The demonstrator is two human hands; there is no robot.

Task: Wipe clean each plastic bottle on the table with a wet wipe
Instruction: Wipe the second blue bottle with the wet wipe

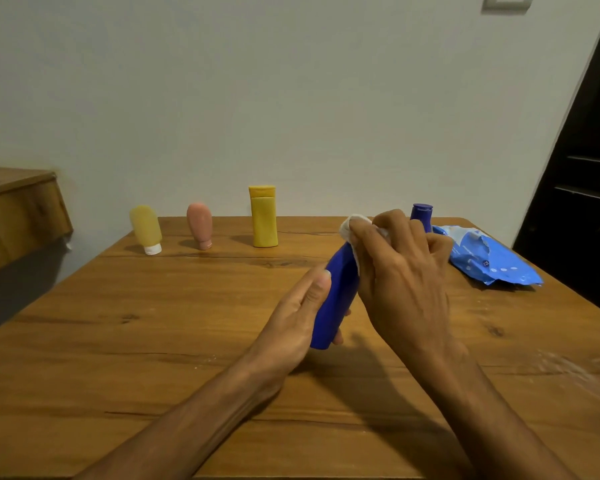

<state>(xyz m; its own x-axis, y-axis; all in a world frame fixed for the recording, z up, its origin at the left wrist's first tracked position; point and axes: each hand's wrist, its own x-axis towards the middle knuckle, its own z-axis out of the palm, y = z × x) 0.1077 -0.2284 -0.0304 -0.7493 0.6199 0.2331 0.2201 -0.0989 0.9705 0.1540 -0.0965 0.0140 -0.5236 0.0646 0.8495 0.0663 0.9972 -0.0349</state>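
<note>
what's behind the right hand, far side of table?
A second blue bottle: only its cap and upper body show above the right hand; the rest is covered. The wipe pack lies beside it.

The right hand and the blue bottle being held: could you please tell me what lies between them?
A white wet wipe lies between them, pressed by the right hand against the upper part of the blue bottle, as the head view shows.
</note>
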